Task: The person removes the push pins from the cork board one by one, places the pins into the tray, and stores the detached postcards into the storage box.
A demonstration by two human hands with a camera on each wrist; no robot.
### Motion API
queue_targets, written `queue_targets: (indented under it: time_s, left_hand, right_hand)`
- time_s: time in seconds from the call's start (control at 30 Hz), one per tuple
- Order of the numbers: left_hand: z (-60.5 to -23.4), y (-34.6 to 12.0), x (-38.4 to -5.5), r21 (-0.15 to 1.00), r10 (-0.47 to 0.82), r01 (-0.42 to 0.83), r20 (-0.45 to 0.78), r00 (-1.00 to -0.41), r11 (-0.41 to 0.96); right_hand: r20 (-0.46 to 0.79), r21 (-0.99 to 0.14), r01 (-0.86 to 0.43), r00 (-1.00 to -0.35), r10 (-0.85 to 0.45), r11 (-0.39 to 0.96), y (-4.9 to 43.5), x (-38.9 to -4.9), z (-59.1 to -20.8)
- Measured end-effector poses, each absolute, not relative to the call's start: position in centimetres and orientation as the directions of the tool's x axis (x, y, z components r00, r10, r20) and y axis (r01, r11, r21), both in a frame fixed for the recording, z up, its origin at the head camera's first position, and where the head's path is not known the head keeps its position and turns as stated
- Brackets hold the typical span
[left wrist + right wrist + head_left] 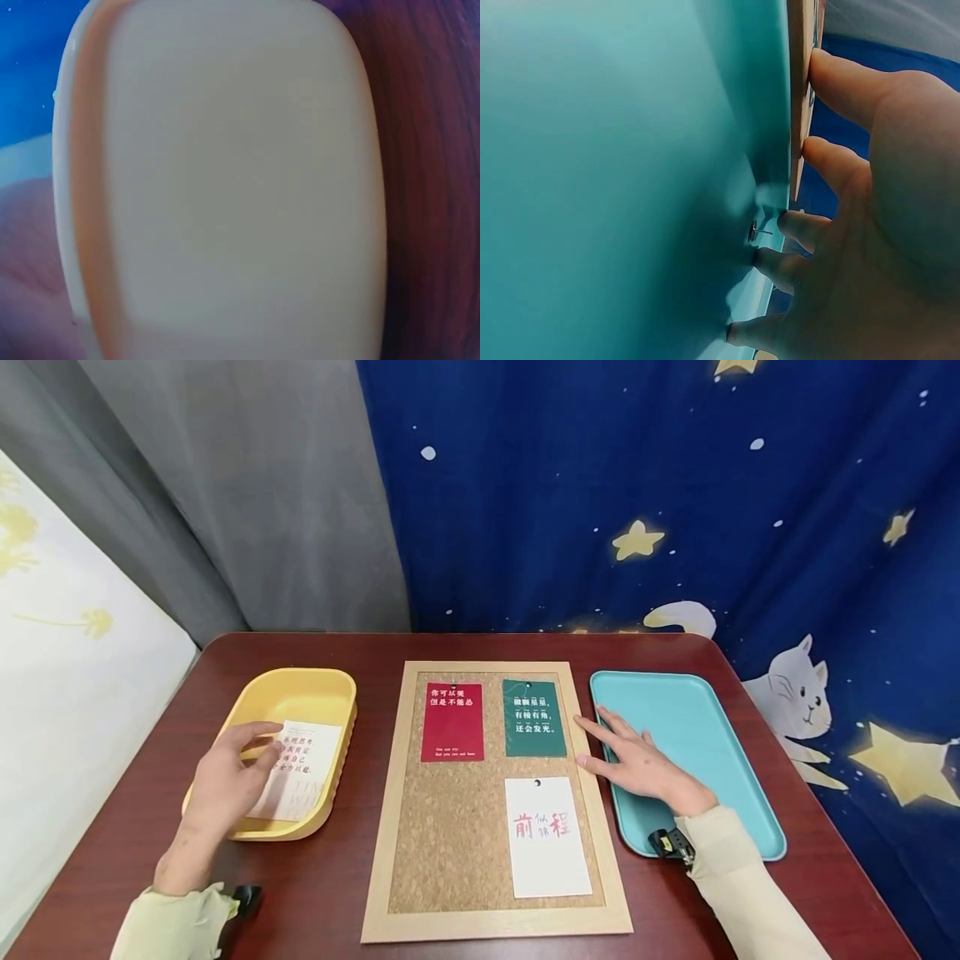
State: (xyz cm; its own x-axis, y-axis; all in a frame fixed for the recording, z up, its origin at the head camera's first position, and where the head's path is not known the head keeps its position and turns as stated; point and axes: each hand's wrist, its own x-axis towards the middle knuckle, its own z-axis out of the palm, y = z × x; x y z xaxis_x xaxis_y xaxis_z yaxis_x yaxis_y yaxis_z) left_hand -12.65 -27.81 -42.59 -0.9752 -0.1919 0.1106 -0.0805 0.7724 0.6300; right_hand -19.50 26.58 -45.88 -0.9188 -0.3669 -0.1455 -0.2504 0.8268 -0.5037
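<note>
In the head view my left hand (234, 777) is over the left side of a yellow basket (296, 687). Its thumb and index fingertip are apart, right at the upper left edge of a white card (303, 764) with red lettering in the basket. My right hand (641, 762) spreads between a corkboard (450, 843) and a turquoise tray (693, 718). Its thumb and index fingertip rest on the board's wooden frame (801, 97); the other fingers reach over the tray, beside a pushpin (754, 231).
The corkboard carries a red card (453, 722), a green card (534, 718) and a white card (550, 843) at its lower right. All lie on a dark red-brown table (315, 902). Grey and blue curtains (517, 527) hang behind it.
</note>
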Motion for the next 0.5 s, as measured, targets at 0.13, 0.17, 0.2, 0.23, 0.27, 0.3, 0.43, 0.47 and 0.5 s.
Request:
queue_targets:
  time_s: [0.13,0.17,0.2,0.23,0.27,0.3,0.43,0.47,0.5]
  left_hand:
    - [-41.8,-27.0,-12.5,0.621,-0.241,-0.048,0.231,-0.943,0.782]
    - [-41.7,-26.7,-12.4,0.623,-0.254,-0.037,0.263,-0.931,0.781]
    - [-41.5,-26.4,-12.4,0.629,-0.267,-0.026,0.292,-0.919,0.777]
    - [-41.3,-26.0,-12.3,0.635,-0.277,-0.013,0.319,-0.907,0.772]
    - [-41.1,-25.7,-12.3,0.642,-0.283,0.006,0.348,-0.894,0.767]
    - [-41.0,-25.3,-12.2,0.651,-0.287,0.031,0.376,-0.881,0.759]
    - [-40.5,-23.8,-12.1,0.667,-0.252,0.172,0.489,-0.835,0.725]
    - [-40.5,-23.4,-12.0,0.66,-0.23,0.213,0.518,-0.824,0.721]
    - [-40.4,-23.0,-12.0,0.651,-0.206,0.249,0.539,-0.817,0.718]
  right_hand:
    - [-0.148,-0.504,-0.255,-0.916,-0.373,0.825,26.4,-19.7,-45.9]
    - [-0.148,-0.503,-0.256,-0.916,-0.374,0.825,26.4,-19.7,-45.9]
    - [-0.148,-0.504,-0.257,-0.915,-0.375,0.824,26.4,-19.7,-45.9]
    - [-0.146,-0.505,-0.257,-0.915,-0.375,0.824,26.4,-19.8,-45.9]
    - [-0.146,-0.505,-0.257,-0.915,-0.375,0.824,26.4,-19.8,-45.9]
    - [-0.145,-0.505,-0.258,-0.915,-0.375,0.824,26.4,-19.8,-45.9]
    - [-0.144,-0.502,-0.254,-0.918,-0.37,0.826,26.5,-19.8,-45.8]
    - [-0.144,-0.5,-0.254,-0.918,-0.368,0.828,26.5,-19.7,-45.8]
    - [-0.145,-0.498,-0.252,-0.919,-0.366,0.83,26.6,-19.7,-45.8]
